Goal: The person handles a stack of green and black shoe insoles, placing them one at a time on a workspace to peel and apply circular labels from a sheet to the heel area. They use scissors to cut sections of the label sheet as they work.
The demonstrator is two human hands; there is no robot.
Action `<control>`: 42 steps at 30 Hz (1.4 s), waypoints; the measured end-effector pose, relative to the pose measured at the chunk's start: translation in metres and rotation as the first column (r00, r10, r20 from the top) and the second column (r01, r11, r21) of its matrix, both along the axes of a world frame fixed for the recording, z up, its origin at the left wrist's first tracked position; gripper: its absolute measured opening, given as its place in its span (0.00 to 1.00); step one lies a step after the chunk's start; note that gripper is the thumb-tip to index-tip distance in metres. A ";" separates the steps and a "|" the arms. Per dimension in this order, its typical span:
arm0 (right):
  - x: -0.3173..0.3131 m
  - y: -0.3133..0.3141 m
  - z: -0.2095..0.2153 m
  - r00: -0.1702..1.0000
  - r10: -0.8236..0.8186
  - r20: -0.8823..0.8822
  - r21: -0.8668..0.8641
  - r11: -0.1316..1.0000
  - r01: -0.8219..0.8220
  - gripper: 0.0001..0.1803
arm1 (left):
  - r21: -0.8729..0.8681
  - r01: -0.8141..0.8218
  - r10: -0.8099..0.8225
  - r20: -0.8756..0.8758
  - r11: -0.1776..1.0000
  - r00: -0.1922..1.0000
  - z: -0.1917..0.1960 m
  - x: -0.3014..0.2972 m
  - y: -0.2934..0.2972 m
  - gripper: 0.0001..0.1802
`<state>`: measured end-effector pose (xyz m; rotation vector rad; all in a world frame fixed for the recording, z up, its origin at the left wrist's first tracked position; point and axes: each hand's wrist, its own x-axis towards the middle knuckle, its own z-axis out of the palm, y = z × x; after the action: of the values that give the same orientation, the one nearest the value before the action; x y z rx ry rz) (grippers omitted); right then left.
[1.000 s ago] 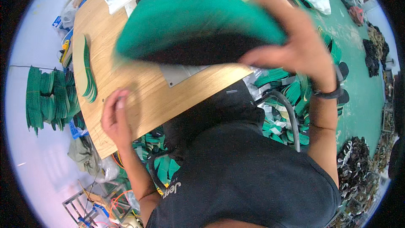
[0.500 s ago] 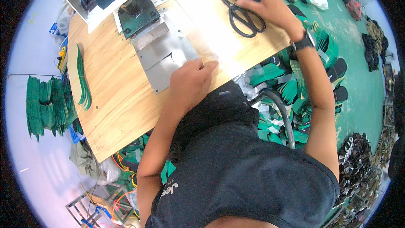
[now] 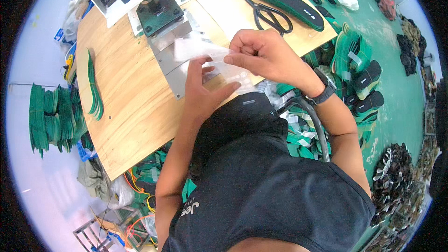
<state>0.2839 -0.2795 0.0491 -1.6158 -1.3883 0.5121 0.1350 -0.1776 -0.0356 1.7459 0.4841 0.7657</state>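
My right hand (image 3: pixel 263 56) is pinched shut on a thin, translucent white plastic sheet (image 3: pixel 186 49), perhaps a small bag, above the front of the table. Just left of it, my left hand (image 3: pixel 205 81) is open under the plastic, thumb and fingers spread; whether it touches the plastic is hard to tell. Below the plastic, a metal plate (image 3: pixel 176 82) is fixed to the wooden tabletop. Beyond my right hand lie black-handled scissors (image 3: pixel 270 17), with a thick stack of black and green insoles (image 3: pixel 280 0) behind them.
A machine with a black mounting block (image 3: pixel 159 11) stands at the table's back. A curved green bundle (image 3: pixel 93 86) lies on the tabletop's left side. Tall stacks of green insoles (image 3: pixel 51 116) stand left of the table, and more insole bundles (image 3: pixel 352 51) lie to its right.
My right hand has come back from the insoles to the table's front and now grips the plastic. My left hand has lifted off the metal plate and spread its fingers.
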 end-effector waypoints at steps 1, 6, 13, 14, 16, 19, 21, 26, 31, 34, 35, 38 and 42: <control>-0.005 -0.003 0.005 0.995 0.001 -0.095 0.002 1.000 -0.001 0.07 | -0.072 0.020 -0.016 0.058 0.997 0.998 0.001 0.000 -0.004 0.25; 0.007 -0.004 0.005 0.931 -0.132 -0.342 0.037 0.987 0.154 0.09 | -0.465 0.085 -0.054 0.081 0.881 0.995 0.003 -0.004 -0.009 0.08; 0.131 -0.013 -0.086 0.671 -0.534 0.514 0.167 0.830 0.533 0.16 | -0.603 0.041 0.071 0.160 0.796 0.985 -0.004 -0.003 -0.005 0.07; 0.133 -0.013 -0.089 0.628 -0.516 0.582 0.159 0.830 0.534 0.16 | -0.596 0.047 0.053 0.150 0.801 0.987 -0.005 -0.005 -0.004 0.07; 0.120 -0.006 -0.083 0.548 -0.464 0.696 0.135 0.834 0.534 0.17 | -0.589 0.055 0.033 0.139 0.806 0.990 -0.008 -0.009 -0.002 0.06; 0.122 -0.001 -0.064 0.647 -0.401 0.649 -0.070 0.815 0.576 0.18 | -0.608 0.094 0.008 0.163 0.788 0.987 -0.005 -0.008 -0.001 0.05; 0.129 -0.008 -0.066 0.698 -0.408 0.589 -0.071 0.834 0.547 0.21 | -0.648 0.124 -0.023 0.162 0.751 0.986 0.008 -0.007 -0.003 0.05; 0.078 -0.060 -0.047 0.872 -0.489 0.026 0.048 0.872 0.488 0.30 | -0.654 0.194 -0.122 0.154 0.731 0.981 0.013 -0.008 -0.002 0.06; 0.000 -0.095 -0.046 0.584 -0.043 -0.811 0.074 0.982 0.175 0.39 | -0.677 0.216 -0.130 0.177 0.704 0.976 0.017 -0.003 -0.005 0.09; -0.035 -0.097 -0.072 0.481 0.031 -0.876 0.074 0.995 0.070 0.51 | -0.658 0.262 -0.106 0.268 0.705 0.958 0.006 -0.007 0.003 0.10; -0.041 -0.098 -0.070 0.406 0.074 -0.911 0.090 0.996 0.020 0.54 | -0.651 0.275 -0.083 0.310 0.708 0.947 0.002 -0.008 0.006 0.10; -0.045 -0.103 -0.072 0.373 0.085 -0.924 0.056 0.994 -0.090 0.57 | -0.638 0.207 -0.030 0.277 0.741 0.961 0.003 -0.012 0.010 0.10; -0.043 -0.109 -0.082 0.443 0.055 -0.895 -0.039 0.979 -0.199 0.51 | -0.626 0.069 -0.019 0.086 0.776 0.996 0.016 -0.019 0.011 0.08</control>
<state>0.2408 -0.3890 -0.0326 -1.0024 -0.6270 1.3604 0.1156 -0.1670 -0.0197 1.0866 0.5675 0.5433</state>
